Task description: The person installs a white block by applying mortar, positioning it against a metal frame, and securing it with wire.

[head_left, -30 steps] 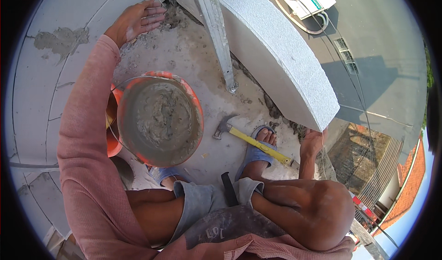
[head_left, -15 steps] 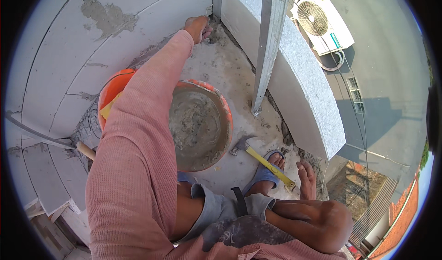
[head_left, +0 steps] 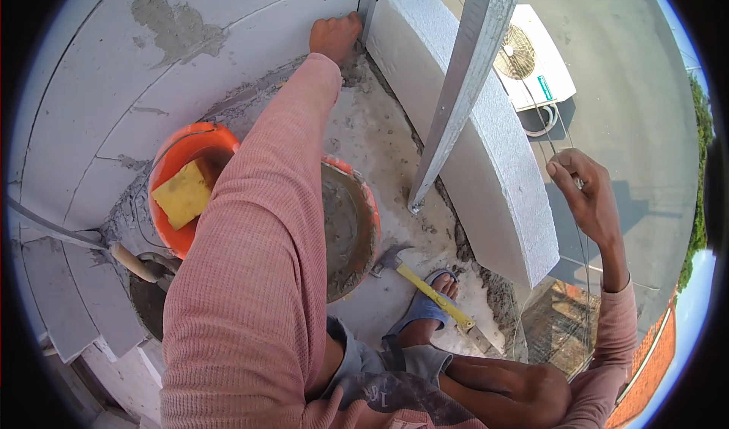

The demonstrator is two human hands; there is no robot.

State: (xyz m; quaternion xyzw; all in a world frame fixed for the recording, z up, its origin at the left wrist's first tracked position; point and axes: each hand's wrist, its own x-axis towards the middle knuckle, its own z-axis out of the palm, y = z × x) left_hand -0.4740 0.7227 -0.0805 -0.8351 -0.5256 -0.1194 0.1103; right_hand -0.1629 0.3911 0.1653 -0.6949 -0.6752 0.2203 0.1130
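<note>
My left hand (head_left: 336,37), stretched far forward, is closed in a fist at the wall's (head_left: 250,34) far corner, beside an upright metal stud (head_left: 370,4). What it grips is hidden. My right hand (head_left: 588,193) is raised out to the right beyond the white block (head_left: 493,148), its fingers closed; a small shiny bit shows between them, too small to name. Under my left arm stands a bucket of wet mortar (head_left: 345,224), partly hidden. An orange bucket (head_left: 171,152) beside it holds a yellow sponge (head_left: 182,193).
A slanting metal channel (head_left: 463,87) stands in front of the block. A hammer (head_left: 429,291) with a yellow handle lies by my sandalled foot (head_left: 425,307). At left, a wooden-handled tool (head_left: 130,262) rests over a dark container. An outdoor air-conditioner unit (head_left: 535,57) sits beyond the ledge.
My right hand has risen from beside my knee to out past the block. My left hand has turned back-up and stays by the corner. The view has shifted, showing more of the sponge.
</note>
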